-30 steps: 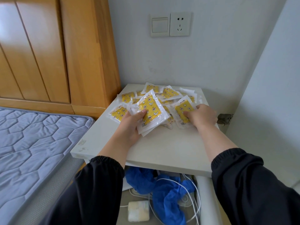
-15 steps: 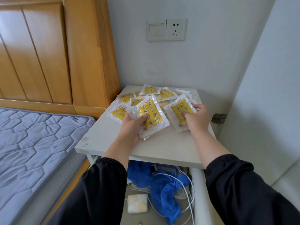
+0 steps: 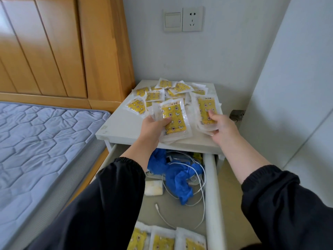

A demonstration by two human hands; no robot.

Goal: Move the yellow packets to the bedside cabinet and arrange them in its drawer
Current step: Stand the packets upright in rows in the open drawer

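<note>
Several yellow packets (image 3: 163,92) in clear wrappers lie scattered on the white bedside cabinet top (image 3: 122,126). My left hand (image 3: 153,129) grips a small stack of packets (image 3: 173,121) above the cabinet's front edge. My right hand (image 3: 221,126) holds another stack of packets (image 3: 204,107) at the right side of the top. Below, the drawer (image 3: 210,186) stands pulled out. A row of three yellow packets (image 3: 162,240) lies at its near end.
Inside the drawer sit crumpled blue gloves (image 3: 177,175), white cables (image 3: 200,192) and a small white charger block (image 3: 153,187). A bed with a blue quilted mattress (image 3: 41,148) and wooden headboard (image 3: 54,46) is at left. A wall (image 3: 288,87) stands close on the right.
Both hands lifted their packet stacks off the pile and drew back toward the cabinet's front edge. The view tilted down, so the drawer and the packets in it now show.
</note>
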